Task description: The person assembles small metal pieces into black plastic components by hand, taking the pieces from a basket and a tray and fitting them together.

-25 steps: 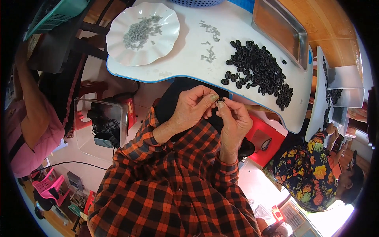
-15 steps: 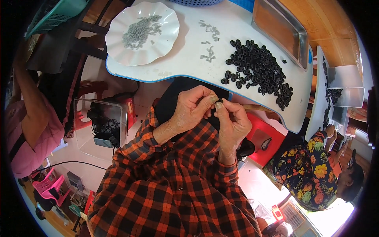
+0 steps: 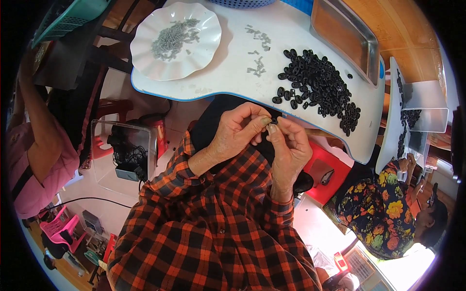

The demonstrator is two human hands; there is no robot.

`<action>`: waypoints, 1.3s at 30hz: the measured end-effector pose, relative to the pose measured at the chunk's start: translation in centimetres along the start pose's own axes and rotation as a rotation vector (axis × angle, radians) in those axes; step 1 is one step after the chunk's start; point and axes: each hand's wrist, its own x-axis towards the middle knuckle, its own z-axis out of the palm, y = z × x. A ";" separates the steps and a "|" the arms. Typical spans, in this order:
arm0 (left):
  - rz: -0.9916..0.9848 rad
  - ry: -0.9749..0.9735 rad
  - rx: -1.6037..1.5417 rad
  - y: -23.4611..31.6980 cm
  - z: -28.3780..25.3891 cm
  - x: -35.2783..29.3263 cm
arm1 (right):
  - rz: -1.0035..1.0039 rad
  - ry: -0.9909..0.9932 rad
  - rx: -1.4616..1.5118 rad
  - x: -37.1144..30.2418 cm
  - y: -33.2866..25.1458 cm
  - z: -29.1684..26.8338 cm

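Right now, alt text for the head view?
Two bare hands, left hand and right hand, meet fingertip to fingertip over a tiny dark piece just below a white table. On it lie a pile of small black pieces, loose grey pins and a white scalloped dish of grey pins.

Both forearms raised from below in plaid sleeves, wrists bent inward. Left hand (image 3: 236, 132) and right hand (image 3: 290, 145) meeting near the middle, fingers (image 3: 262, 121) curled, tips pinched together and touching.

One white plate (image 3: 145, 58), one metal tray (image 3: 369, 46).
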 end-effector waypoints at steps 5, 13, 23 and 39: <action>0.019 -0.013 0.026 -0.2 -0.2 0.1 | 0.066 -0.012 -0.056 -0.1 0.3 -0.5; 0.085 -0.026 0.171 -0.1 -0.1 0.0 | 0.019 -0.003 -0.086 -0.2 0.4 -0.5; 0.241 0.043 0.406 0.2 0.1 -0.1 | -0.140 -0.007 -0.170 -0.7 0.5 0.0; 0.195 -0.062 0.246 -0.2 0.0 0.2 | 0.035 -0.018 -0.039 -0.1 -0.2 -0.7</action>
